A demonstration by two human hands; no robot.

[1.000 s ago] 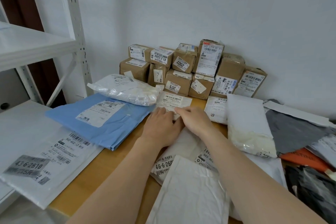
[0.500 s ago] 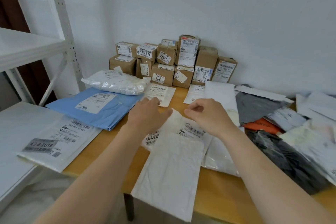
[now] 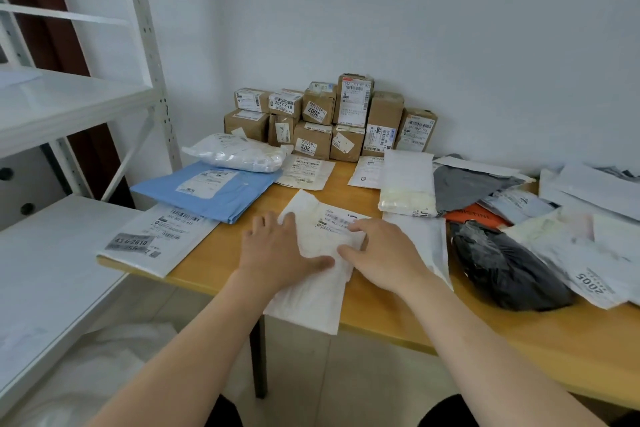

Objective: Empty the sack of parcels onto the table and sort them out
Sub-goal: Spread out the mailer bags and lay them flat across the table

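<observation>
Both hands have dropped since half a second ago: left hand (image 3: 280,253) now lies flat, fingers spread, on the crumpled white mailer (image 3: 322,239) near the table (image 3: 381,319) front edge, atop a flat envelope (image 3: 308,308) overhanging it. Right hand (image 3: 384,256) sits slightly bent at the mailer's right edge, can't tell if it's pinching.

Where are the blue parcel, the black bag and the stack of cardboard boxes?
blue parcel (image 3: 251,196): head view, on its blue wrapping right of the label.
black bag (image 3: 502,267): head view, on the middle of its crinkled plastic.
stack of cardboard boxes (image 3: 320,134): head view, on a bottom-row box's front face.
</observation>
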